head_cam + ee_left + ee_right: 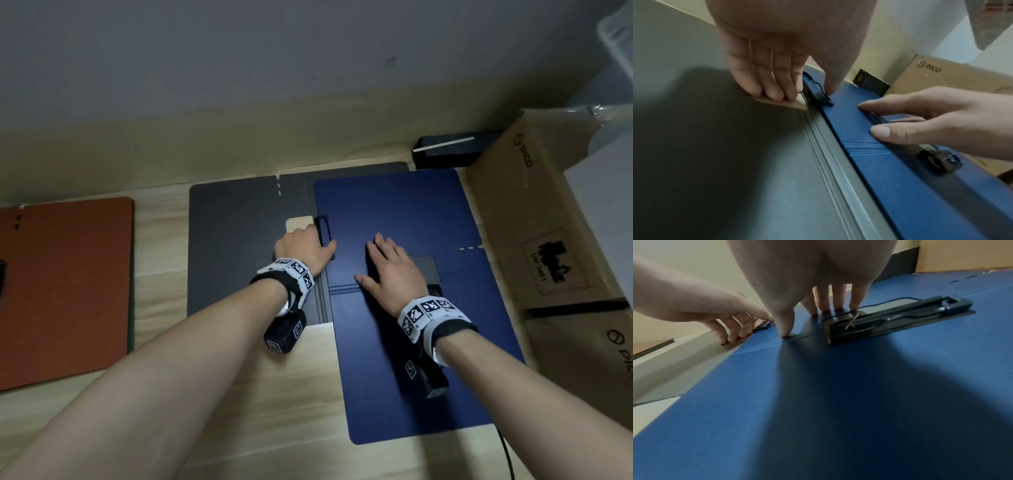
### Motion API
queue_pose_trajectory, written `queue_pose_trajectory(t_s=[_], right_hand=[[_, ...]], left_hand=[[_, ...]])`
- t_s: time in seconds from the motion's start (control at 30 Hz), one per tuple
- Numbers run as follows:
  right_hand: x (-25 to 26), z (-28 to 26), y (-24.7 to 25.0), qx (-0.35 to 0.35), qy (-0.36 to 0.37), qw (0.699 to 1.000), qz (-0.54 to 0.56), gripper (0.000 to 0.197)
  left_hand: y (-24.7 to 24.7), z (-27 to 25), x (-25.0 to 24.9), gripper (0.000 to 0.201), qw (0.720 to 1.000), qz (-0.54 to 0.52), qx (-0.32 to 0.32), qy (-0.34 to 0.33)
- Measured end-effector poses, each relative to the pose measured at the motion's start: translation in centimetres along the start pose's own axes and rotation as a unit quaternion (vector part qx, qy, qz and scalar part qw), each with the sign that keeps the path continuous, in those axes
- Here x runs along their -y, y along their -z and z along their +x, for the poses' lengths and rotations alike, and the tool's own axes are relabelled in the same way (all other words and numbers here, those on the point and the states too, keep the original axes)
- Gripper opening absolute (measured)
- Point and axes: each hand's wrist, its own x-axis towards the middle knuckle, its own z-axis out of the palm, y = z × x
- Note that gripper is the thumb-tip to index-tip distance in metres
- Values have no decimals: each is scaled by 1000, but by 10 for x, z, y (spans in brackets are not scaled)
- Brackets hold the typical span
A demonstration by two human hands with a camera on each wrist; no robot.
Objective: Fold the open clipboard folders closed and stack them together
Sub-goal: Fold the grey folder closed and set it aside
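Observation:
An open blue folder (394,205) lies flat on the wooden table, covering the right half of an open grey folder (239,240). My right hand (390,270) presses flat on the blue folder (838,402) just above its crease, fingers straight, beside its black clip (900,319). My left hand (303,248) is at the blue folder's left edge. Its fingertips (774,95) press down on the grey folder (735,162) at a tan patch, and its thumb rests on a small black clip (820,95) there. A closed orange folder (65,274) lies at the far left.
Cardboard PICO boxes (534,212) stand against the blue folder's right side. A black box (448,150) sits at the back by the wall. A black cable (507,455) runs off the front right. Bare table shows between the orange and grey folders.

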Motion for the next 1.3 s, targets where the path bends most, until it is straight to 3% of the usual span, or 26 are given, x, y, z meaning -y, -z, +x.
queue_pose_trajectory(t_s=[0.27,0.63,0.83,0.97,1.13,1.3], right_hand=[[16,-6,-1,8,0,997,-76,103],[2,-13,4,29,-11,994,-102,103],[18,-13,10,66,-29,994,-83,101],[35,-12,17,55,-7,996,-64,97],[75,-15,5,80,86,992,-35,96],[94,-18,-4,121,82,987,-70,102]], left_hand=[[9,1,-1,40,998,62,-5,-32],[9,-14,24,42,994,103,32,-7],[17,-54,53,38,999,15,47,-7],[23,-92,101,32,992,-90,-17,89],[14,-129,174,62,956,-111,-8,271],[13,-145,194,80,923,-191,24,334]])
